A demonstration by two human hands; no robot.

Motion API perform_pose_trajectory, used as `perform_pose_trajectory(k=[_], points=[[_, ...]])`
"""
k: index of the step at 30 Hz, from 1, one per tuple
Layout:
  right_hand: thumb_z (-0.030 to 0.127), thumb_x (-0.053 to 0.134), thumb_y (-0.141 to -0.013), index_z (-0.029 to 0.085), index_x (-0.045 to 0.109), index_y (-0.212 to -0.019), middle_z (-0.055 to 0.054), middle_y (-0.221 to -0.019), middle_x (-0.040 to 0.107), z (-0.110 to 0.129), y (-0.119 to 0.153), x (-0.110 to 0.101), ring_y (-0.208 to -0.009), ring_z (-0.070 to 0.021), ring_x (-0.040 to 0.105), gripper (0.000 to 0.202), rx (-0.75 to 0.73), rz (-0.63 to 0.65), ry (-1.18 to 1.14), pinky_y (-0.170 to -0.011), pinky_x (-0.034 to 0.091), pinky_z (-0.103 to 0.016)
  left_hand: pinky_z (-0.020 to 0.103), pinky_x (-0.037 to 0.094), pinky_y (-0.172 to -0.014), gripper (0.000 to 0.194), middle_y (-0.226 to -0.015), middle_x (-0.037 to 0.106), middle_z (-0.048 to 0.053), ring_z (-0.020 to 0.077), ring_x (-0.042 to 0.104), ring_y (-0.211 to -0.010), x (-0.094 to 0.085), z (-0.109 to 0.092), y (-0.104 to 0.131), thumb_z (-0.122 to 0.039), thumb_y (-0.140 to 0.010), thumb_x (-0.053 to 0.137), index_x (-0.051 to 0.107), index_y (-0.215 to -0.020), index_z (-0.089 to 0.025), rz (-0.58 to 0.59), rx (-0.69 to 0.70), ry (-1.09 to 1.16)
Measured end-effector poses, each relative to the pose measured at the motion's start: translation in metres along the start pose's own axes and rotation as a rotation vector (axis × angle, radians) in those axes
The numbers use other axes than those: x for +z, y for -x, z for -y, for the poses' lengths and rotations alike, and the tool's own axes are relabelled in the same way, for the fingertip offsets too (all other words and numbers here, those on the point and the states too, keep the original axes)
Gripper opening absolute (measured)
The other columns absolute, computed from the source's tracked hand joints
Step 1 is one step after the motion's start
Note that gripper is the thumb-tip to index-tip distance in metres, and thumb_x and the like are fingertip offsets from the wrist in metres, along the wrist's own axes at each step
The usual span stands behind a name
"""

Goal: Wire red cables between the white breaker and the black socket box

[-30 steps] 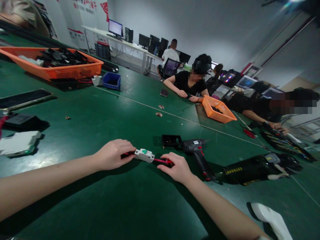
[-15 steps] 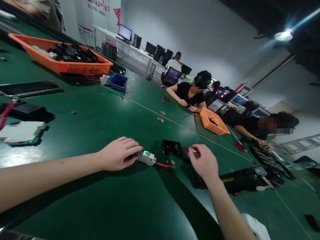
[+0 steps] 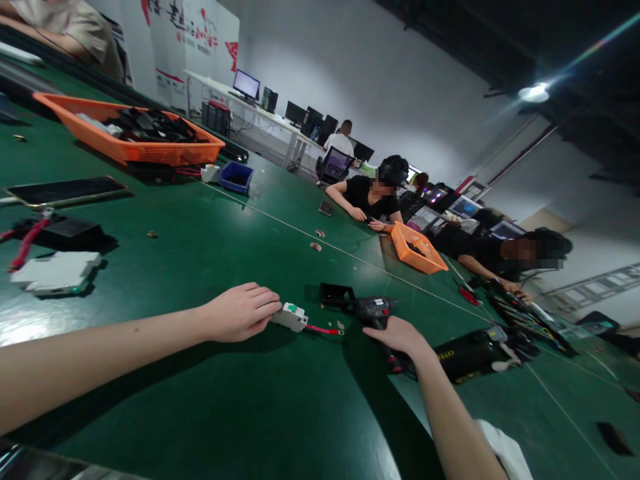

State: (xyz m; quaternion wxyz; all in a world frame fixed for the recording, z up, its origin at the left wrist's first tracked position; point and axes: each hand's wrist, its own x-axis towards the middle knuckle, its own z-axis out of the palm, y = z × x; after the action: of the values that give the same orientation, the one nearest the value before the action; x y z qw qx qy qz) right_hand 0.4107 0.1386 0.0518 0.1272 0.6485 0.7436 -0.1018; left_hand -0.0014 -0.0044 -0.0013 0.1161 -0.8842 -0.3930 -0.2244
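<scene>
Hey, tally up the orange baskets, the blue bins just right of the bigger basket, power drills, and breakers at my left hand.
Orange baskets: 2
Blue bin: 1
Power drill: 1
Breaker at your left hand: 1
Total: 5

1. We are in a workshop: our long green worktop (image 3: 200, 400) carries a power drill (image 3: 373, 307) and orange baskets (image 3: 170, 155) of parts (image 3: 150, 125).
2. Beyond it we see computer monitors (image 3: 247, 84) along a wall (image 3: 320, 67).
3. Other people (image 3: 364, 195) share our worktop.
</scene>
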Motion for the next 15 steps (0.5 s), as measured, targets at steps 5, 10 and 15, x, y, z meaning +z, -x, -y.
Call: perform_pose_trajectory(k=[5, 10, 15], points=[[0.06, 0.063, -0.08, 0.014, 0.073, -0.088, -0.016, -0.094, 0.074, -0.006, -0.008, 0.006, -0.086, -0.0291, 0.07, 0.048, -0.001, -0.012, -0.071, -0.07, 0.046, -0.032, 0.037, 0.053, -0.087, 0.025, -0.116, 0.072, 0.008, 0.0207, 0.067, -0.102, -0.001, 0.0, -0.001, -0.021, -0.095, 0.053, 0.064, -0.118, -0.017, -0.011, 0.031, -0.016], [0.058, 0.064, -0.081, 0.016, 0.073, -0.097, -0.011, -0.094, 0.075, -0.017, -0.009, 0.003, -0.082, -0.0243, 0.07, 0.045, 0.022, -0.029, -0.216, -0.066, 0.044, -0.028, 0.037, 0.054, -0.089, 0.026, -0.115, 0.072, 0.008, 0.0202, 0.067, -0.102, 0.0, 0.001, -0.001, -0.022, -0.096, 0.052, 0.065, -0.117, -0.017, -0.008, 0.033, -0.009], [0.051, 0.069, -0.078, 0.014, 0.07, -0.09, -0.006, -0.078, 0.072, -0.022, -0.006, -0.01, -0.068, -0.0195, 0.066, 0.038, 0.029, -0.065, -0.536, -0.059, 0.043, -0.027, 0.036, 0.054, -0.09, 0.027, -0.116, 0.072, 0.008, 0.0195, 0.067, -0.102, 0.0, 0.002, -0.001, -0.021, -0.095, 0.053, 0.066, -0.119, -0.017, -0.017, 0.031, -0.006]])
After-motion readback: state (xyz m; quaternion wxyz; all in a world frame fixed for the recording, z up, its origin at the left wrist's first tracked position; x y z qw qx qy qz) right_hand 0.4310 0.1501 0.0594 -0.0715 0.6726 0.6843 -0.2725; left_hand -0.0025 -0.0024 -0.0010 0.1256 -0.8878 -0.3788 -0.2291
